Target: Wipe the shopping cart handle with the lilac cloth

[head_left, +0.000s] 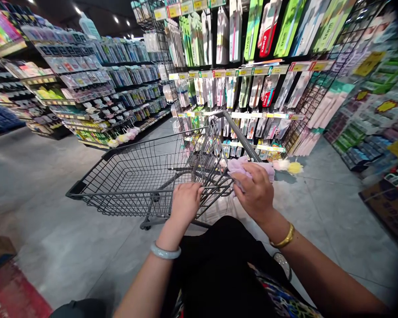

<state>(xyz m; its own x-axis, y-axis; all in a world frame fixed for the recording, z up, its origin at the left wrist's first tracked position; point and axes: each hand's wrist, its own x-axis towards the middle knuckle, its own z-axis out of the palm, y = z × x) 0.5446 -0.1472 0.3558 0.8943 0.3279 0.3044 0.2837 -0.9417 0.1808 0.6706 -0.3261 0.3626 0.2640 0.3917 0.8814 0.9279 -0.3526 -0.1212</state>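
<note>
A dark wire shopping cart (146, 192) stands sideways in front of me, with bare wire mesh showing inside its basket. My left hand (186, 199) is closed over the cart's near top rim, fingers curled across the wire. Bunched in my right hand (256, 192) is a crumpled lilac cloth (238, 165), pressed against the near end of the cart's handle bar (242, 136). The fingers of this hand are bent round the cloth, and part of it spills out on both sides. Some of the bar is hidden behind cloth and hand.
Straight ahead stands a rack of hanging toothbrush-like packs (225, 90) with price strips. Stocked shelves (119, 88) run along the left. More packaged goods (361, 119) fill the right side, with a cardboard box (384, 207) low down. Pale and yellow puffs (295, 167) lie near the rack's foot.
</note>
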